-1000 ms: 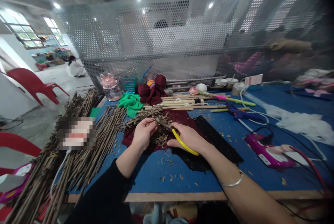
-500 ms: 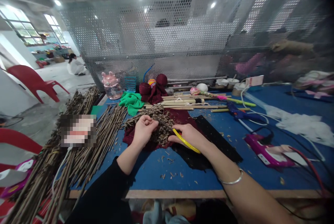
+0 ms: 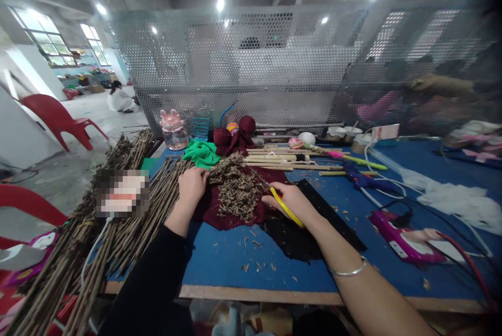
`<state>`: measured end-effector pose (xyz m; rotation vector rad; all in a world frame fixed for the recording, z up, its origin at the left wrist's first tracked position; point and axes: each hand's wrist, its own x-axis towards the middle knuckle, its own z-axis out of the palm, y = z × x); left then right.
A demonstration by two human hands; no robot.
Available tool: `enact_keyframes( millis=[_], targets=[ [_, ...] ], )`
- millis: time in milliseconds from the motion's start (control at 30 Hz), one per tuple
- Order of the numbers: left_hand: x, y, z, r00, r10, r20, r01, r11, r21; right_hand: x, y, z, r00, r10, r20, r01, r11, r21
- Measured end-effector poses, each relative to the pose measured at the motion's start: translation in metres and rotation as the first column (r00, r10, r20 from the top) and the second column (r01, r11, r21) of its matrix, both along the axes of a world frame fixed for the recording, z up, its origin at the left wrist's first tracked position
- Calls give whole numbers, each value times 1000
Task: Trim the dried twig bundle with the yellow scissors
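Observation:
My right hand (image 3: pixel 291 201) is closed on yellow-handled scissors (image 3: pixel 283 205), whose blades point up and left toward a heap of short brown twig cuttings (image 3: pixel 235 189). The heap lies on a dark red cloth (image 3: pixel 219 213) on the blue table (image 3: pixel 243 273). My left hand (image 3: pixel 192 183) rests with curled fingers at the left edge of the cloth, against a bundle of long thin sticks (image 3: pixel 157 210). What the left fingers hold, if anything, is hidden.
A black strip (image 3: pixel 325 216) lies right of the cloth. Bamboo sticks (image 3: pixel 282 158), a green cloth (image 3: pixel 202 152), dark red yarn balls (image 3: pixel 235 135) and a pink bottle (image 3: pixel 172 129) stand behind. A blue glue gun (image 3: pixel 363 179), a pink glue gun (image 3: pixel 400 229) and cables lie right. A perforated screen (image 3: pixel 274 64) backs the table.
My left hand has moved left off the twig heap to the long sticks. My right hand with the scissors has stayed near the heap's right side. The view has shifted slightly.

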<state>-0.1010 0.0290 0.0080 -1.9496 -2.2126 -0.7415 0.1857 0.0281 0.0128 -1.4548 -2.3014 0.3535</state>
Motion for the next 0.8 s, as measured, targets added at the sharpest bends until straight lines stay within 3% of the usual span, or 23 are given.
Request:
enact_keyframes(
  millis=[133,300,667,800],
  targets=[
    [1,2,1,999,-10,46,5,992,124,-2,0,-3,1000,15,-10,-15,1000,-6],
    [6,2,2,980,-132,148,79,945,318,-1,2,-6,1000,-10,8,10,1000,-22],
    [35,-1,-6,985,-168,-36,172,972,162,-3,0,-2,997,-57,44,58,998,-17],
    [39,4,-8,989,-137,-55,143,983,117,-2,0,-4,998,-41,36,42,999,-10]
  ],
)
